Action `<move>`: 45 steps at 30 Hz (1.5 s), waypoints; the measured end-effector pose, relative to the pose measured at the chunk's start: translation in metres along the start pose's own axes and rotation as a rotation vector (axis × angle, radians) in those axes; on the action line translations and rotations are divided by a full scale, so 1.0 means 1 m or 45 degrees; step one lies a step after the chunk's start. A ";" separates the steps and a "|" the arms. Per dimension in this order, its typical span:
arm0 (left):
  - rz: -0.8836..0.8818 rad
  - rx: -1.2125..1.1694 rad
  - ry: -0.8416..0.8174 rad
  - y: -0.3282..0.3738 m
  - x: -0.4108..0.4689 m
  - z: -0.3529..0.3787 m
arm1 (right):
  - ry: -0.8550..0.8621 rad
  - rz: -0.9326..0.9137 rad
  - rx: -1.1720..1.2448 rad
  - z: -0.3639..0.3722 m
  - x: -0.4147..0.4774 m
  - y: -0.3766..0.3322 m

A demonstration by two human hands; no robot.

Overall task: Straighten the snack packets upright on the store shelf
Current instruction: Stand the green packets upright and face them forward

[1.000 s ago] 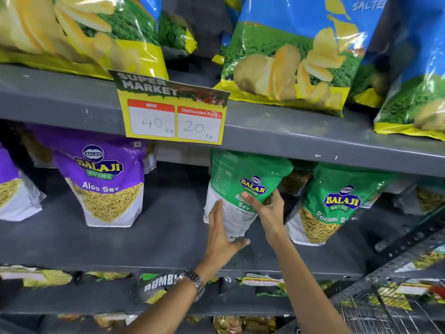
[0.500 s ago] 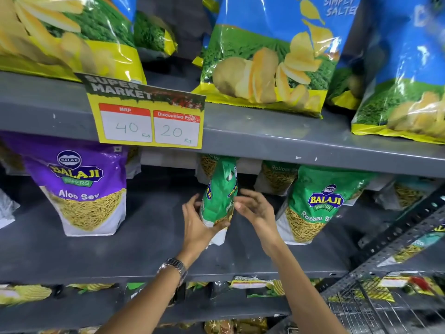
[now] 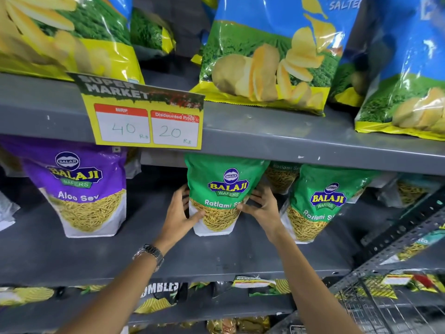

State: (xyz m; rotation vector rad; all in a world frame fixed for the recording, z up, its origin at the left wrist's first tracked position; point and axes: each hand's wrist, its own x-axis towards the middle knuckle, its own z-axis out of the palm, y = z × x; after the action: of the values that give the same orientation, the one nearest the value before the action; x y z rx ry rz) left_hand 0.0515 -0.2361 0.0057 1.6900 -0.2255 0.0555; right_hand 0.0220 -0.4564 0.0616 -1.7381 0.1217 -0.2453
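Observation:
A green Ratlami Sev packet stands upright on the grey middle shelf, its front facing me. My left hand grips its left edge and my right hand grips its right edge. A second green Ratlami Sev packet leans just to the right, with more green packets behind it. A purple Aloo Sev packet stands upright to the left.
Large blue and yellow chip bags sit on the upper shelf, whose edge carries a yellow price tag. Flat packets lie on the lower shelf. A perforated metal upright and wire basket stand at the right.
The green packet was back-side out, then edge-on half a second ago; now both hands have turned it front-facing and stood it upright on the shelf.

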 end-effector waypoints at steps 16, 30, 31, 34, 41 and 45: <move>0.002 -0.005 -0.028 -0.004 -0.009 0.013 | 0.187 0.020 0.102 0.010 -0.010 0.018; 0.373 -0.141 0.031 0.050 -0.062 0.153 | 1.331 -0.075 0.145 -0.131 -0.008 0.008; 0.229 -0.141 -0.083 0.059 -0.052 0.165 | 1.193 -0.010 0.164 -0.143 -0.004 0.011; -0.147 -0.114 -0.427 0.081 -0.026 0.189 | 0.939 0.132 0.209 -0.162 0.005 0.017; -0.300 -0.247 -0.725 0.083 -0.010 0.204 | 0.659 0.311 0.101 -0.172 -0.005 0.028; -0.290 -0.245 -0.712 0.079 -0.016 0.201 | 0.689 0.263 0.077 -0.174 -0.017 0.028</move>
State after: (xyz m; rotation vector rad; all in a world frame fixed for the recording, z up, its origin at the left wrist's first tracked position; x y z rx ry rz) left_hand 0.0022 -0.4419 0.0535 1.4979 -0.4373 -0.5973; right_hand -0.0332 -0.6245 0.0605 -1.5484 0.6767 -0.5559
